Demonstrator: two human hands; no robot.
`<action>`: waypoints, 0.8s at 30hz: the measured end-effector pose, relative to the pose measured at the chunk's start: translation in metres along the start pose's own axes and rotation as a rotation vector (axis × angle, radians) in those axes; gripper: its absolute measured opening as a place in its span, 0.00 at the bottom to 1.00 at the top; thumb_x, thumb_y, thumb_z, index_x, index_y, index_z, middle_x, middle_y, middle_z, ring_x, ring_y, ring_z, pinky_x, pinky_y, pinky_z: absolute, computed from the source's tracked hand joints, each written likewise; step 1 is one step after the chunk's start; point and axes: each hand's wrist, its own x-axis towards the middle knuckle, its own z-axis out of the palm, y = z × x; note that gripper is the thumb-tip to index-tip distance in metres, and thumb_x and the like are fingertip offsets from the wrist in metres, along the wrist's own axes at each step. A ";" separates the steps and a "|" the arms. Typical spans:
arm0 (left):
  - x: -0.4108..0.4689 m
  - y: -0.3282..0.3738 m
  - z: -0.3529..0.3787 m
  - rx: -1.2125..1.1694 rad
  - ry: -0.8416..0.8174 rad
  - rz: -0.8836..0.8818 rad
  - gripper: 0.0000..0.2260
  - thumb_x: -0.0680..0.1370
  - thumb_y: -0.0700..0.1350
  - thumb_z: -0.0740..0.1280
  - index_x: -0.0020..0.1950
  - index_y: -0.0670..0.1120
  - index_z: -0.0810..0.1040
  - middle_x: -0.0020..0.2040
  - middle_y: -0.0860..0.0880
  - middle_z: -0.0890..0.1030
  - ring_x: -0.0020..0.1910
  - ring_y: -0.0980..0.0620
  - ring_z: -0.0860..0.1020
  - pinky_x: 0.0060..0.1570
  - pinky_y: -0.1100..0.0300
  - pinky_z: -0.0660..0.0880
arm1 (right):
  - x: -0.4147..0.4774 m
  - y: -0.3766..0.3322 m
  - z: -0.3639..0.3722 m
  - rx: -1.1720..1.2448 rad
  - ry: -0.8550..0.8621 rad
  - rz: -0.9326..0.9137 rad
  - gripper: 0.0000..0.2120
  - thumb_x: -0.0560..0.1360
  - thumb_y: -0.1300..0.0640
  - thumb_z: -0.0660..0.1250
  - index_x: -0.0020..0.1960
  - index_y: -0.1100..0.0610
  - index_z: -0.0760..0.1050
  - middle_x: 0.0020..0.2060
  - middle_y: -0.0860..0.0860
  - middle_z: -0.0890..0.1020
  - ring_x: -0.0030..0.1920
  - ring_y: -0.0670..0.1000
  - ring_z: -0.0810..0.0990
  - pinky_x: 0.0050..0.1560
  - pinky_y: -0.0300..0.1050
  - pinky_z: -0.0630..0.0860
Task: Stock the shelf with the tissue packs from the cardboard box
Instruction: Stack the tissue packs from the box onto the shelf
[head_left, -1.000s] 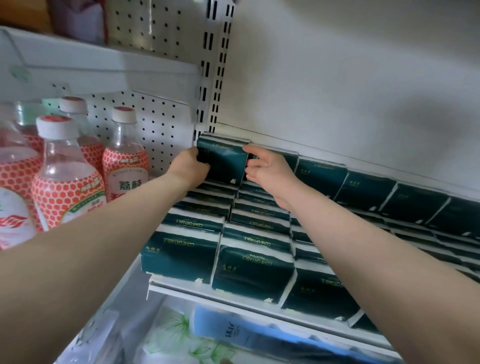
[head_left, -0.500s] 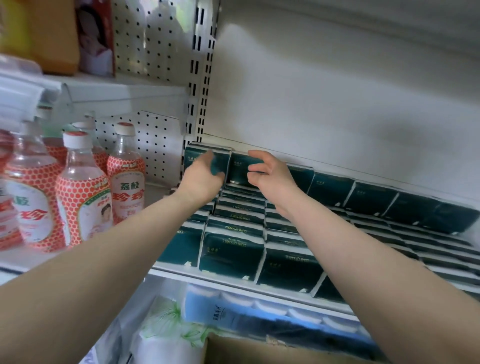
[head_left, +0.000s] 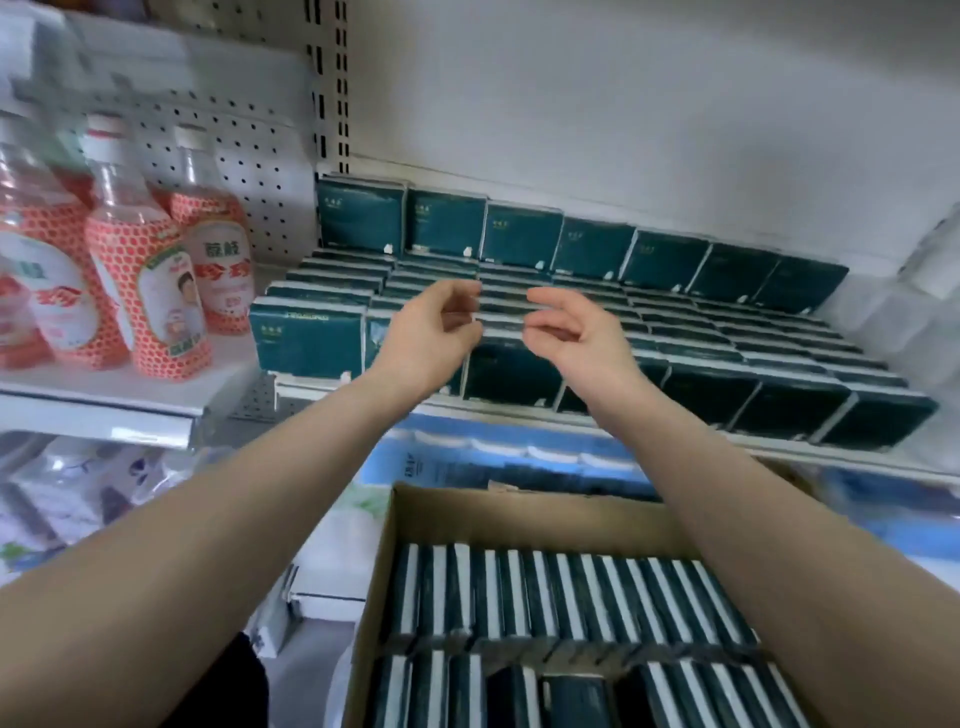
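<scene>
Shop aisle, seen close in from above. White metal shelf (head_left: 493, 413) w/ a raised front lip, plain white wall (head_left: 623, 104) behind it, slotted upright (head_left: 332, 78) at its L end. Left of the upright there's a pegboard (head_left: 249, 156) back and a side shelf (head_left: 104, 395), also white, carrying bottles (head_left: 150, 291) w/ red-and-white labels, all standing upright. Below the shelf a lower level holds blue wrapped goods (head_left: 493, 457), blurred. White wrapped goods (head_left: 924, 291) sit at the far R edge, also blurred.

Packs (head_left: 519, 234), dark green w/ white edges, cover the shelf from the upright nearly to the R end. The back row stands upright against the wall, broad green faces toward the camera, long axis running L–R along the shelf. Rows in front tilt back one on the next like shingles, so mostly their white-striped top edges show. Their long axis is also L–R. The front row sits at the lip, faces forward.

Box (head_left: 519, 509) is nearer the camera, below and in front of the shelf, top open. Boxed packs (head_left: 545, 592) stand on edge in two rows, narrow striped edges up, long axis front-to-back, i.e. crosswise to those on the shelf.

Both hands are raised in front of the middle rows; can't tell whether they touch any pack. L hand (head_left: 431, 332) has fingers loosely curled and grasps nothing. R hand (head_left: 576, 332) is the same, released. Fingertips point at each other w/ a small gap btwn them. Both forearms reach up over the box.
</scene>
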 end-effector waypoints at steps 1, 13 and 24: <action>-0.014 -0.004 0.006 -0.004 -0.028 -0.010 0.16 0.77 0.34 0.66 0.64 0.44 0.75 0.56 0.45 0.79 0.56 0.49 0.78 0.63 0.58 0.73 | -0.015 0.009 -0.003 0.014 -0.005 0.015 0.17 0.77 0.65 0.69 0.62 0.49 0.76 0.52 0.52 0.83 0.52 0.47 0.81 0.53 0.35 0.76; -0.150 -0.092 0.091 0.153 -0.418 -0.238 0.17 0.76 0.37 0.68 0.64 0.47 0.75 0.53 0.50 0.80 0.49 0.56 0.78 0.52 0.71 0.72 | -0.179 0.145 -0.013 -0.043 -0.132 0.407 0.13 0.75 0.67 0.71 0.53 0.51 0.79 0.48 0.53 0.82 0.49 0.48 0.81 0.50 0.32 0.76; -0.197 -0.149 0.122 0.462 -0.773 -0.360 0.18 0.79 0.37 0.64 0.68 0.49 0.72 0.59 0.50 0.77 0.58 0.53 0.76 0.61 0.58 0.73 | -0.226 0.186 0.017 -0.540 -0.552 0.823 0.22 0.73 0.43 0.73 0.59 0.55 0.72 0.52 0.51 0.79 0.49 0.50 0.78 0.49 0.45 0.76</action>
